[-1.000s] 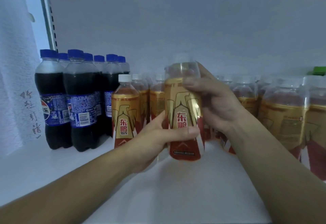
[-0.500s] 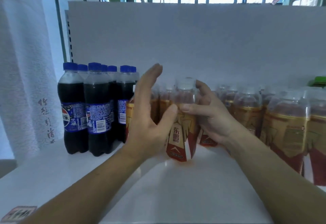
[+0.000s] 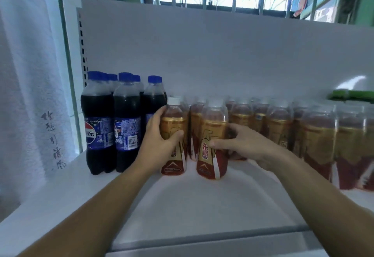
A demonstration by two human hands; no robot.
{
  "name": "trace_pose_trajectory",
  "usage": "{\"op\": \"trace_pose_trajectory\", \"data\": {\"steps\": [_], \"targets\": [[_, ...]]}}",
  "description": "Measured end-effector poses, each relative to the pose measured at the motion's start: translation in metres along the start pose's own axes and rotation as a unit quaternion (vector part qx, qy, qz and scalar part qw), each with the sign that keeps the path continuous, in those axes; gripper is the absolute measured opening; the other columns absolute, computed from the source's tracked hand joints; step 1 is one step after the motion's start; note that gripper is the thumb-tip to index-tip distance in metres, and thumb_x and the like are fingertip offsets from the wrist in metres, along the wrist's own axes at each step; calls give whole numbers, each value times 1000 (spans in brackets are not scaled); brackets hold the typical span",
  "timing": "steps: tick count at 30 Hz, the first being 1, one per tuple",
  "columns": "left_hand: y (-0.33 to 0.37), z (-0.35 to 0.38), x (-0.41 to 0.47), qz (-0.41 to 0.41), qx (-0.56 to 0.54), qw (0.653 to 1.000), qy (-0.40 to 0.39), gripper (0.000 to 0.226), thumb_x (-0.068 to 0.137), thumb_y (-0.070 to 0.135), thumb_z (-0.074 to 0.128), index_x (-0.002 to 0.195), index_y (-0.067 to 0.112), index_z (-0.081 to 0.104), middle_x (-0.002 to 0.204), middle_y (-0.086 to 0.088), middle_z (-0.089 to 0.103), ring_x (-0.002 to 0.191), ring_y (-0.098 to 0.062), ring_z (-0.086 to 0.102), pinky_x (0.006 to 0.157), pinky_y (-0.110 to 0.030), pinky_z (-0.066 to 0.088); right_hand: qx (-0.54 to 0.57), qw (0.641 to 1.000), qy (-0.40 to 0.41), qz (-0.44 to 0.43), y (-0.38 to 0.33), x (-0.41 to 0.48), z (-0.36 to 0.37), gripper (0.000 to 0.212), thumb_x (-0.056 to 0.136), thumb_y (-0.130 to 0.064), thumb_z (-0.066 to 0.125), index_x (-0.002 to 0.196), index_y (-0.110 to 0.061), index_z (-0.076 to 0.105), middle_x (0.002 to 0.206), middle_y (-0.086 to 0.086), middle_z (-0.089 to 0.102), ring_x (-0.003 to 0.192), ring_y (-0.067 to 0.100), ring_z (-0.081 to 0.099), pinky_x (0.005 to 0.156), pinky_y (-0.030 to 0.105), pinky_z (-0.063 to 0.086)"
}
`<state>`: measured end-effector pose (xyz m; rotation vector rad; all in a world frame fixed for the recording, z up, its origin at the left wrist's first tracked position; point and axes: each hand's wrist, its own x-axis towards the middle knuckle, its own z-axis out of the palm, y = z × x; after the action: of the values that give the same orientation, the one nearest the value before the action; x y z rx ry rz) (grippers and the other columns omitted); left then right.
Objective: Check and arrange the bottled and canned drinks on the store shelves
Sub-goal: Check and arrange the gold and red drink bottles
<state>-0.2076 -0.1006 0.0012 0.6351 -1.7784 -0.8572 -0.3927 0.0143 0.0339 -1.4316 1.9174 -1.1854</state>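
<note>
Energy-drink bottle (image 3: 175, 121) wrapped by your left hand (image 3: 159, 141); second energy-drink bottle (image 3: 213, 129) gripped by your right hand (image 3: 249, 145). Two held, both upright.

Only the person's arms show. The left hand (image 3: 159, 143) and right hand (image 3: 249, 145) are bare. The left forearm (image 3: 91, 206) and right forearm (image 3: 323, 196) are slender and uncovered as far as the picture's bottom edge.

White shelf (image 3: 202, 212) carries cola bottles (image 3: 113, 127) and amber bottles (image 3: 283, 131).
</note>
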Motion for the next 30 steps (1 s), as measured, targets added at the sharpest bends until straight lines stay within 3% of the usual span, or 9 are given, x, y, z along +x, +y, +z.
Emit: {"op": "trace_pose_trajectory", "data": {"steps": [4,9,14,16,19,21,23,26,30], "targets": [[-2,-2,0,1,-21,1000,-1,74,92,19,69,150,40,28,146,4,44,126,-12,50,99,-36,48,32,999,12,-4,-10,2,23,46,87,-29,77,125,-26,52,102,-11,64,90,7,63,76,24,53],[-7,-1,1,0,-20,1000,-1,74,92,23,69,149,43,26,148,3,41,130,-18,48,106,-51,47,47,998,44,-11,-13,6,39,32,90,-26,74,115,-27,54,105,-7,67,94,10,65,96,37,54],[-5,1,-2,10,14,1000,-1,78,94,24,66,154,40,18,153,3,34,137,-20,41,110,-53,41,59,996,62,-7,-8,1,43,40,89,-28,75,122,-26,52,113,-5,67,107,17,65,106,46,50],[-3,3,-3,17,40,999,13,80,94,23,66,155,37,16,156,3,28,141,-20,35,113,-53,38,38,997,62,-4,-7,-1,41,53,87,-27,78,133,-22,51,124,-2,66,116,21,62,109,48,47],[4,5,-2,78,103,988,82,80,90,20,70,154,29,23,159,10,19,146,-16,23,119,-52,30,-44,998,34,4,-4,-4,27,80,86,-18,79,153,-20,35,143,2,54,127,24,54,109,44,46],[18,6,-6,133,87,983,97,70,91,19,67,150,29,31,155,13,23,143,-10,28,117,-45,34,-90,994,55,-18,-5,-4,11,76,91,-14,72,155,-20,33,149,1,49,128,22,53,98,36,52],[35,12,-13,176,65,981,39,56,94,21,62,144,31,39,144,10,41,127,-2,47,103,-32,48,-118,982,135,-60,-10,-1,-9,59,96,-13,63,151,-18,42,144,-4,53,125,16,54,95,28,49],[59,32,-23,154,115,974,-118,41,97,23,56,135,36,48,126,17,57,108,3,56,82,-12,49,-180,949,239,-95,-17,14,-37,51,100,-18,54,150,-18,44,151,2,47,134,21,48,108,33,41],[72,72,-27,12,116,954,-278,59,98,30,59,151,31,34,149,10,46,113,2,44,78,-9,40,-313,927,203,-49,-19,40,-54,59,103,-29,50,157,-18,27,159,12,34,140,33,43,107,39,40]]}}
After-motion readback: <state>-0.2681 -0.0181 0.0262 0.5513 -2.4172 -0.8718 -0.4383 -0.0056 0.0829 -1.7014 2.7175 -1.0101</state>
